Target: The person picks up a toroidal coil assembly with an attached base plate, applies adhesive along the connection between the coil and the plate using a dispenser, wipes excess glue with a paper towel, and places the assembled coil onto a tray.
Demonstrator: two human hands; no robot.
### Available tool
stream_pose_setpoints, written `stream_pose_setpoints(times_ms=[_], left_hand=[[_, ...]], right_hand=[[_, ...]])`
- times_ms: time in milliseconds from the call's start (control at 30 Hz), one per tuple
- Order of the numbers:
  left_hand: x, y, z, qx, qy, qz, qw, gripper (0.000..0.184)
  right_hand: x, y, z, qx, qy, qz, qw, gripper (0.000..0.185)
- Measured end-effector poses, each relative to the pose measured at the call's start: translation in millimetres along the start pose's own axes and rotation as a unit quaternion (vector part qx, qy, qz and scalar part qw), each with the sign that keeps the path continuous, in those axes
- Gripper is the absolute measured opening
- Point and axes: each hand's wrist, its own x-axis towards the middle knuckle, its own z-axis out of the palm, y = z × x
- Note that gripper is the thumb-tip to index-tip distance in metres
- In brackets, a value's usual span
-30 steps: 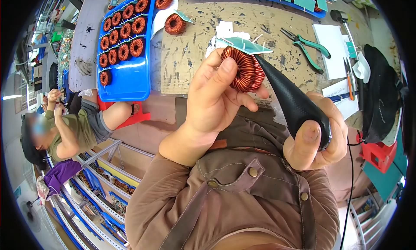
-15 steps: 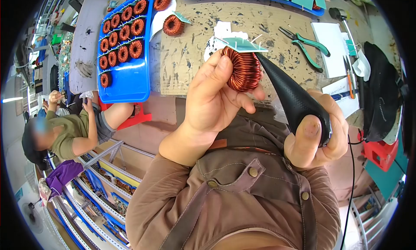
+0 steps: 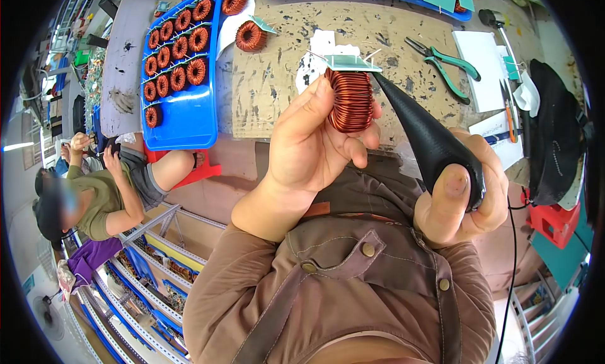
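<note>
Coil (image 3: 350, 105) is turning edge-on, left hand (image 3: 302, 140) pinching it; right hand (image 3: 463, 197) is clasping cone (image 3: 428, 134), ideally steadying its tip.

The toroidal coil (image 3: 350, 102) is glossy copper-red, striped by its windings, under a pale green board (image 3: 353, 63). The piping bag (image 3: 428, 140) is black. Dark blotches speckle the tan desk (image 3: 271, 80); by its left edge, the tray (image 3: 183, 121) is bright blue.

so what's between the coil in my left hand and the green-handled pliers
Head view: beside the coil, the narrow end of the black cone your right hand holds, then bare, stained tabletop up to the pliers.
</note>
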Motion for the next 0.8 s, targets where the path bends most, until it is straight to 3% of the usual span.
stream_pose_setpoints(times_ms=[300, 367, 400, 433, 467, 533, 667, 800], left_hand=[[0.7, 0.7, 1.4, -0.014, 0.012, -0.004, 1.0, 0.035], [0.6, 1.3, 0.5, -0.005, 0.027, -0.004, 1.0, 0.037], [0.6, 1.4, 0.4, 0.0, 0.035, -0.004, 0.999, 0.037], [1.1, 1.4, 0.6, 0.02, 0.029, 0.01, 0.999, 0.037], [1.7, 1.3, 1.2, 0.04, 0.023, 0.025, 0.999, 0.037], [1.6, 1.4, -0.2, 0.089, 0.011, 0.055, 0.994, 0.039], [1.8, 3.0, 0.6, 0.214, 0.007, 0.084, 0.973, 0.05], [0.4, 2.6, 2.7, 0.218, -0.006, 0.081, 0.973, 0.056]], right_hand=[[-3.1, -4.4, -2.5, -0.025, -0.024, 0.036, 0.999, 0.021], [-4.8, -9.3, -4.9, -0.039, -0.02, 0.092, 0.995, 0.02], [-5.0, -13.6, -8.0, -0.048, -0.022, 0.14, 0.989, 0.031], [-7.1, -15.8, -7.8, -0.009, 0.016, 0.201, 0.979, 0.038], [-10.3, -17.1, 1.0, 0.15, 0.14, 0.281, 0.938, 0.046], [-15.0, -13.5, 11.7, 0.329, 0.335, 0.315, 0.825, 0.063], [-6.1, -1.8, 4.8, 0.109, 0.22, 0.272, 0.93, 0.053], [-8.7, 3.3, -16.5, 0.155, 0.169, 0.251, 0.94, 0.049]])
